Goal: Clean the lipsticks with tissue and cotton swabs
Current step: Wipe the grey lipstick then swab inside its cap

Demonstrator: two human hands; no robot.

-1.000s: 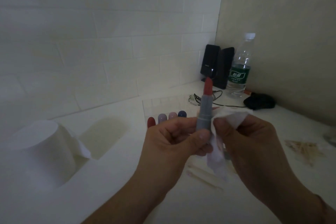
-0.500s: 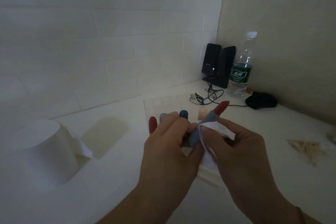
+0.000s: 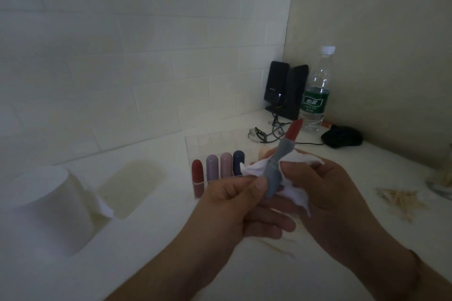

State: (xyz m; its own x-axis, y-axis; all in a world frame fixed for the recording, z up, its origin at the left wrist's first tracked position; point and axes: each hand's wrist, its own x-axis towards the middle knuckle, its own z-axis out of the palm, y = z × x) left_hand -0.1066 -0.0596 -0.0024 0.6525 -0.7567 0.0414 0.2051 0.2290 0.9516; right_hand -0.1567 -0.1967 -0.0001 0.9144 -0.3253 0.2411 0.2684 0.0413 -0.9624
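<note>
Head view: left hand [image 3: 234, 200] fingers pinched the lipstick [image 3: 278, 166] tube; right hand [image 3: 325, 186] held tissue [image 3: 293, 193] around it.
Handling: light, rigid tube; soft bullet, likely smeared if touched.
Hold: by the grey barrel.

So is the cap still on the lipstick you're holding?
No, the held lipstick has no cap: its red tip sticks out bare above the grey tube, with tissue wrapped round it.

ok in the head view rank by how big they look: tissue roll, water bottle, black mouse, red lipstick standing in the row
1. tissue roll, though nearest the camera
2. water bottle
3. black mouse
4. red lipstick; its lower part is hard to make out, so its place after the mouse is unsure.
</note>
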